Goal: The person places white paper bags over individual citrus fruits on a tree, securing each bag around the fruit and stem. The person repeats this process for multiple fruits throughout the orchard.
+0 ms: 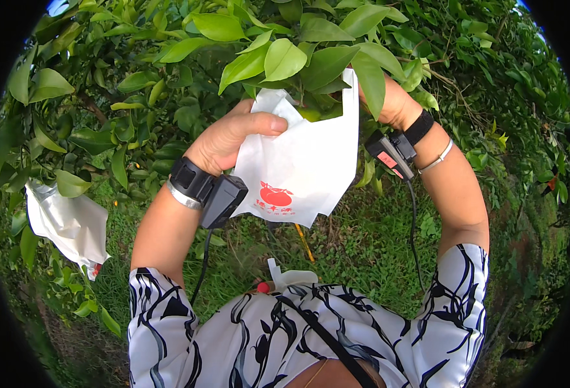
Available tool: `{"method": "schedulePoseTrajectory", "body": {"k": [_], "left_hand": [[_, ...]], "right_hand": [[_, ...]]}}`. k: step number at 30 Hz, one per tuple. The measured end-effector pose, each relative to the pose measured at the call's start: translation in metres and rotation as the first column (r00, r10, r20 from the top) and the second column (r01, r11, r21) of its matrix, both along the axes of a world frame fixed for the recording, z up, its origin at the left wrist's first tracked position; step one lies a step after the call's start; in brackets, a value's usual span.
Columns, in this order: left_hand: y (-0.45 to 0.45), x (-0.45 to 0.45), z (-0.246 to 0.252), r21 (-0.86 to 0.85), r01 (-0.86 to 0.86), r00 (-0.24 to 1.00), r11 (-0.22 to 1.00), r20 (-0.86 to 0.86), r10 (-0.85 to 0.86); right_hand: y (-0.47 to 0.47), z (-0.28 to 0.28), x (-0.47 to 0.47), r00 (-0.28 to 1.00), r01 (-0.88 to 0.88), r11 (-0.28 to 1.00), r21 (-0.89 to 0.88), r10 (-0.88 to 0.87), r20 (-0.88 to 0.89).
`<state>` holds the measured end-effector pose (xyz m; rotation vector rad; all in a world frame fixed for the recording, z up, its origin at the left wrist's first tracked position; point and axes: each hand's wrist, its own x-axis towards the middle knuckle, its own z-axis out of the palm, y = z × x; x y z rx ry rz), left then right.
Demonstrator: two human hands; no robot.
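Observation:
My left hand grips the upper left edge of a white fruit bag, its thumb lying over the front. The bag hangs below a leafy branch and bears a red printed fruit and some writing. In the bag's open top, part of a green fruit shows beneath the leaves. At the bag's upper right corner is my right hand; leaves and the bag's tall strip hide its fingers, so its hold cannot be told. Both wrists carry black strapped devices with cables.
A second white bag hangs among leaves at the left. Dense foliage surrounds both hands. Below are grass, a yellow stick and, at my waist, white material beside a red-ended object.

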<state>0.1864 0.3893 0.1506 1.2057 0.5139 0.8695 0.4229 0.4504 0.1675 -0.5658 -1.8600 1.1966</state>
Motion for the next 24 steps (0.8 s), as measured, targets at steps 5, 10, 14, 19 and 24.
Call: {"method": "schedulePoseTrajectory", "body": {"k": [5, 10, 14, 19, 24], "left_hand": [[0.001, 0.0, -0.006, 0.141, -0.072, 0.988, 0.987, -0.126, 0.09], [0.003, 0.001, -0.006, 0.203, -0.09, 0.98, 0.975, -0.158, 0.123], [0.005, 0.006, -0.007, 0.165, -0.047, 0.995, 0.985, -0.075, 0.06], [0.006, 0.006, -0.019, 0.102, 0.016, 0.999, 0.995, 0.036, -0.02], [0.008, 0.006, -0.028, 0.091, 0.031, 0.996, 0.995, 0.075, -0.038]], "right_hand": [[0.005, 0.004, 0.007, 0.901, -0.006, 0.74, 0.673, -0.288, 0.326], [0.0, 0.006, 0.012, 0.977, -0.081, 0.866, 0.493, -0.029, 0.211], [-0.006, 0.012, 0.016, 0.914, -0.092, 0.813, 0.576, -0.161, 0.373], [-0.019, 0.014, 0.018, 0.881, -0.153, 0.796, 0.586, -0.159, 0.446], [-0.027, 0.017, 0.022, 0.911, -0.105, 0.992, 0.07, 0.068, 0.407]]}}
